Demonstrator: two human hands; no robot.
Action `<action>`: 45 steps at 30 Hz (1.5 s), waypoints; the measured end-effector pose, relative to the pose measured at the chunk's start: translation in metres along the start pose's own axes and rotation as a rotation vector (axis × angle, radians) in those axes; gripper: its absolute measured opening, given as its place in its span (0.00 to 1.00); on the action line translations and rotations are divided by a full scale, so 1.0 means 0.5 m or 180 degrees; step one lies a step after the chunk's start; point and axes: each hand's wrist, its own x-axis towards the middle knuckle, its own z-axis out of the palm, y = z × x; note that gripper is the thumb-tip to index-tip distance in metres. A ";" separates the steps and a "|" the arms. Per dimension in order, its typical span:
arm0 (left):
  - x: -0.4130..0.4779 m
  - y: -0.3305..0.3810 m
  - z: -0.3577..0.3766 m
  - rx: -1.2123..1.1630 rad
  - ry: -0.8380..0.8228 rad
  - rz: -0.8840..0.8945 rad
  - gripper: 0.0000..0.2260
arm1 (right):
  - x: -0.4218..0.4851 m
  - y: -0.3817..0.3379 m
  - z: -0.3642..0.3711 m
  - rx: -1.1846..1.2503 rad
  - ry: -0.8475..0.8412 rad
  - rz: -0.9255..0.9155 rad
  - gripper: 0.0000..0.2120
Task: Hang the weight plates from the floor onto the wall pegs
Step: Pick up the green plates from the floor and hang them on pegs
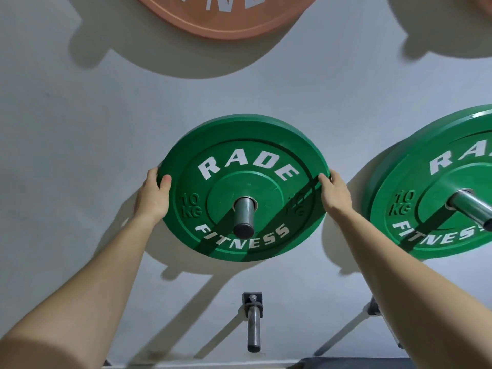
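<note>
**Pale wall, hard shadows**

You face a plain grey-white wall, lit from above and behind so that long, dark shadows fall across it. At the bottom edge you can see a thin strip of dark floor meeting the wall

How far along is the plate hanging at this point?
Done: green plates and an orange plate hang on pegs. In hand: both hands, left and right, grip the middle green plate, already on its peg. Left: the lower peg is bare; the floor is unseen.
</note>
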 end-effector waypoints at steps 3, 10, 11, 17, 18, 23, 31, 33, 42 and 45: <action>-0.009 -0.028 0.014 -0.0022 0.0060 -0.0181 0.17 | 0.004 -0.019 -0.005 -0.0198 0.0050 -0.0183 0.18; -0.027 -0.040 0.020 -0.0430 0.0099 -0.0482 0.19 | 0.000 -0.015 0.006 0.0091 0.0065 0.0195 0.25; -0.033 -0.040 0.026 -0.0729 0.0106 -0.0767 0.22 | -0.005 -0.004 0.014 0.0193 0.0052 0.0548 0.32; -0.071 -0.039 0.068 -0.2534 -0.0738 -0.2415 0.56 | -0.037 0.036 0.069 0.0521 0.0038 0.1578 0.47; -0.071 -0.036 0.076 -0.2570 -0.0711 -0.2392 0.54 | -0.034 0.037 0.073 0.0433 0.0042 0.1585 0.47; -0.043 -0.034 0.093 -0.2322 -0.0378 -0.2313 0.51 | -0.022 0.052 0.080 0.0174 -0.0040 0.1560 0.45; -0.027 -0.053 0.094 -0.2185 -0.0467 -0.2310 0.54 | -0.017 0.054 0.076 0.0099 -0.0180 0.1642 0.47; -0.039 -0.052 0.087 -0.2017 -0.0465 -0.2320 0.49 | -0.023 0.046 0.068 0.0138 -0.0266 0.1804 0.47; -0.195 -0.001 0.069 0.0351 -0.0551 -0.1093 0.28 | -0.082 0.047 -0.055 -0.1335 -0.0388 0.0744 0.32; -0.261 0.057 0.058 0.0636 -0.0645 -0.0646 0.29 | -0.109 0.033 -0.121 -0.1607 -0.0545 0.0393 0.32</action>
